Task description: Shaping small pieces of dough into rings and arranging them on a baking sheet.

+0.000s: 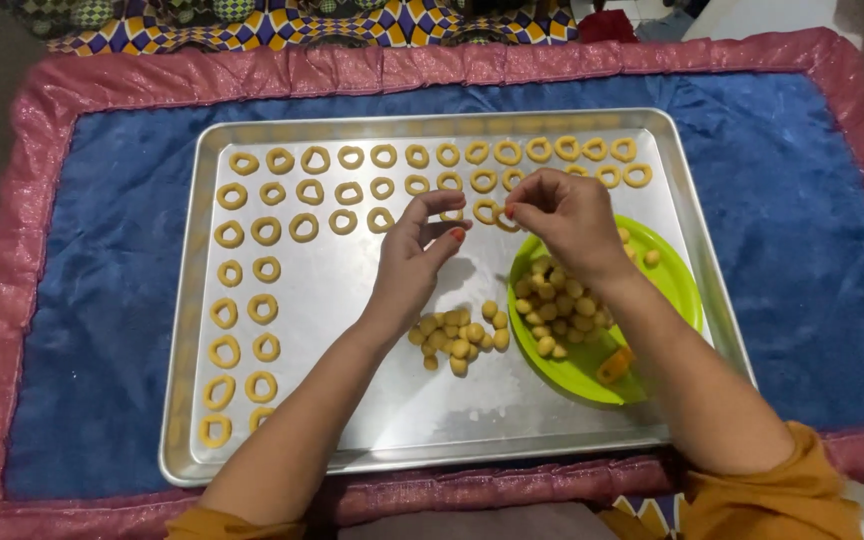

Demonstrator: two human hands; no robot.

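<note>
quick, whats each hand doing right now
Left hand: open, fingers curled, holding nothing visible.
Right hand: fingertips pinched together over the tray; whether it holds dough cannot be told.

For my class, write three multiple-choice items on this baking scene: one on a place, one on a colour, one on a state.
1. Where does the plate sit?
A. on the tray's right part
B. on the blue cloth
C. on the floor

2. What colour is the plate?
A. red
B. green
C. white

3. How are the dough rings arranged?
A. stacked in a heap
B. flat in rows
C. inside the plate

Answers: 1 A, it rests inside the tray rim; 2 B, its rim is bright green; 3 B, they lie singly along the tray's top and left.
</note>
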